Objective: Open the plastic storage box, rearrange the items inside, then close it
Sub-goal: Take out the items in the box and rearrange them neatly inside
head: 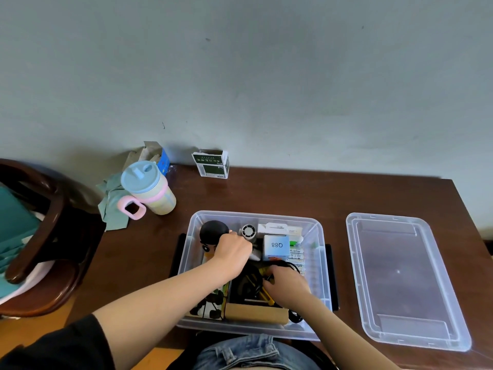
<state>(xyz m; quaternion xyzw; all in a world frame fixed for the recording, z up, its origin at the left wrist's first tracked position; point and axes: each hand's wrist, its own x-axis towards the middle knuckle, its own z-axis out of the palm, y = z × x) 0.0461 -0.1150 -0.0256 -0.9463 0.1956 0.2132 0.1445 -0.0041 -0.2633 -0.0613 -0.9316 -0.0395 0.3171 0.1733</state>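
Note:
The clear plastic storage box (318, 265) stands open on the brown table, near the front edge. Its clear lid (402, 279) lies flat on the table to the right. Inside are a black-haired figurine (212, 232), a small white fan (248, 231), a light blue carton marked Q88 (276, 247), white packets (296, 256), a cardboard piece (256, 312) and black cables (249, 285). My left hand (233, 249) is curled around something beside the figurine; what it holds is hidden. My right hand (286, 284) grips a yellow-and-black item among the cables.
A pastel cup (149, 188) with a blue lid and pink handle stands at the table's back left, beside a green cloth (112, 206). A green-and-white carton (212, 164) stands against the wall. A dark wooden chair (48, 236) is at the left.

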